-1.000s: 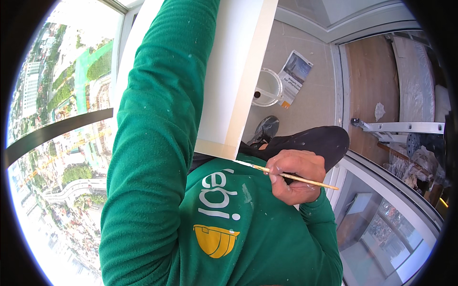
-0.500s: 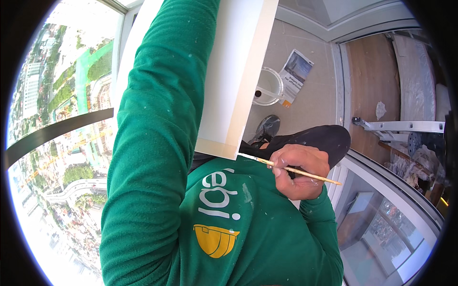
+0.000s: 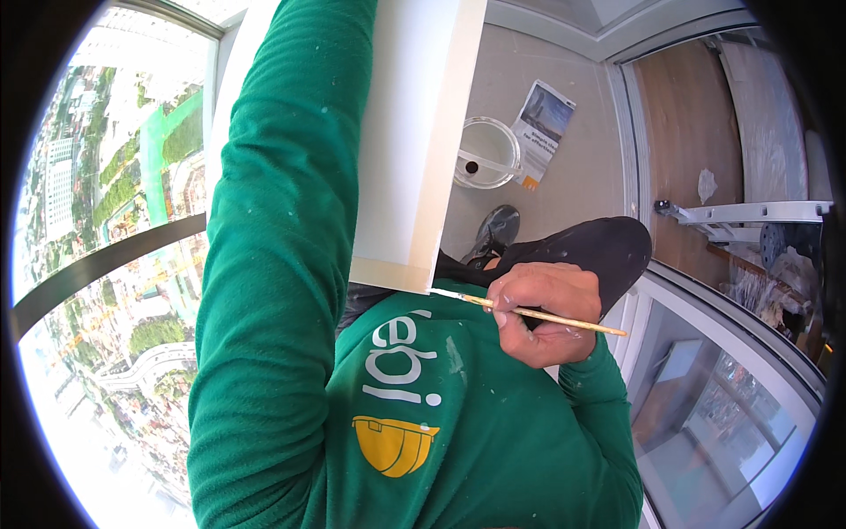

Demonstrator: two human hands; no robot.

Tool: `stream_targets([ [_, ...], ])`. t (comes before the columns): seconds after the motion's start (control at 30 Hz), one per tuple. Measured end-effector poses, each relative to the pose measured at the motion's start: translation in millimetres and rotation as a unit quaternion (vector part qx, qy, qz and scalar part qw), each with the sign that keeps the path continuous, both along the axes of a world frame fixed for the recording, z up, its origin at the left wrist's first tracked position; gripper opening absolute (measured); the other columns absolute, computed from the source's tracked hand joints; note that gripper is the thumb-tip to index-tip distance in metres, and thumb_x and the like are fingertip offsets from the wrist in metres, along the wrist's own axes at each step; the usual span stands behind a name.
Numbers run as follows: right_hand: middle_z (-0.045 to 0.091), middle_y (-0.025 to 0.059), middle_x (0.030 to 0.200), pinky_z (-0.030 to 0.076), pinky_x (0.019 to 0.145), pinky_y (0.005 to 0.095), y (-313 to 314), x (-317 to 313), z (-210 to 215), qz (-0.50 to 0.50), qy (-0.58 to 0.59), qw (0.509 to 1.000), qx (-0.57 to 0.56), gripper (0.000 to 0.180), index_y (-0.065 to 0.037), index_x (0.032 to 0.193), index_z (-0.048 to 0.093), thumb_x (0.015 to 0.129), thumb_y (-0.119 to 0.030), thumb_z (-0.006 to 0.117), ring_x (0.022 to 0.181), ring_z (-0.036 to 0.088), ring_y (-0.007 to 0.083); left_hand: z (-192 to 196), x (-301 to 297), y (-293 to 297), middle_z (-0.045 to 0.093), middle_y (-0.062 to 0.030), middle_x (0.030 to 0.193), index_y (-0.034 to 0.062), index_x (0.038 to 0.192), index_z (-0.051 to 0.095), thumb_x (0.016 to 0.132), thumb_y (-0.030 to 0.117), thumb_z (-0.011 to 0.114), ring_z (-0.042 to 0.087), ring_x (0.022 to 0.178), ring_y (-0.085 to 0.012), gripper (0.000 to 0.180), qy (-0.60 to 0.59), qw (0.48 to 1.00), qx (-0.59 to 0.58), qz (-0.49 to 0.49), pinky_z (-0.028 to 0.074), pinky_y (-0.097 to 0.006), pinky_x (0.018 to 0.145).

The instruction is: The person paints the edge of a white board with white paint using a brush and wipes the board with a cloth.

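A thin paintbrush (image 3: 608,330) with a wooden handle is pinched in the fingers of my right hand (image 3: 548,304). Its white-coated tip points left and meets the lower right corner of a long white panel (image 3: 401,141); whether it touches cannot be told. Beige masking tape (image 3: 447,115) runs down the panel's right side and across its lower end. My left arm (image 3: 278,203), in a paint-specked green sleeve, reaches up along the panel's left side. The left hand lies beyond the top of the view.
On the floor past the panel stand a round clear tub (image 3: 517,145) with a bar across it and a printed leaflet (image 3: 545,128). A window (image 3: 106,291) high above a city fills the left. A ladder (image 3: 758,212) lies beyond the door frame at right.
The view has shifted slightly, so the panel, tub and left arm appear a little further left. The brush remains in my right hand, its tip by the panel's corner.
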State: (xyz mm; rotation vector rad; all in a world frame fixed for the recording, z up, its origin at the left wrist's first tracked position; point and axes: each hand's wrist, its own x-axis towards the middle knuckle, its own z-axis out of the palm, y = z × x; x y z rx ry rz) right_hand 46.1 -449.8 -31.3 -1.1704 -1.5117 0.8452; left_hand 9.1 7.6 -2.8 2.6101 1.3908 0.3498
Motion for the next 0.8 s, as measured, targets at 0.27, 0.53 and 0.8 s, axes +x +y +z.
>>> stream_targets([
  [0.27,0.070,0.0086,0.076,0.059,0.061,0.0298,0.9,3.8,-0.7,0.006,0.017,1.000,0.005,0.021,-0.003,0.086,0.065,0.069,0.008,0.071,0.063,0.071,0.0226,2.1,-0.1,-1.9,0.074,-0.0266,0.115,-0.0052,0.110,0.076,0.091,0.053,0.071,0.070,0.111,-0.0418,0.061,0.017,1.000,-0.004,0.014,0.054,-0.049,0.097],
  [0.53,0.069,0.0085,0.075,0.057,0.060,0.0296,3.3,6.0,-4.6,-0.030,0.007,0.999,0.025,0.022,-0.004,0.088,0.064,0.071,0.007,0.072,0.062,0.070,0.0241,1.8,5.8,-9.4,0.073,-0.0262,0.120,-0.0054,0.110,0.076,0.091,0.051,0.071,0.069,0.114,-0.0413,0.060,0.000,1.000,0.002,0.006,0.053,-0.049,0.098],
  [0.8,0.066,0.0053,0.072,0.055,0.058,0.0291,8.8,8.6,-6.6,-0.055,-0.001,0.998,0.022,0.019,-0.005,0.086,0.064,0.071,0.006,0.070,0.062,0.068,0.0217,6.2,9.8,-17.9,0.074,-0.0256,0.114,-0.0036,0.109,0.077,0.092,0.048,0.071,0.071,0.109,-0.0404,0.055,0.005,1.000,-0.007,0.012,0.053,-0.048,0.097],
])
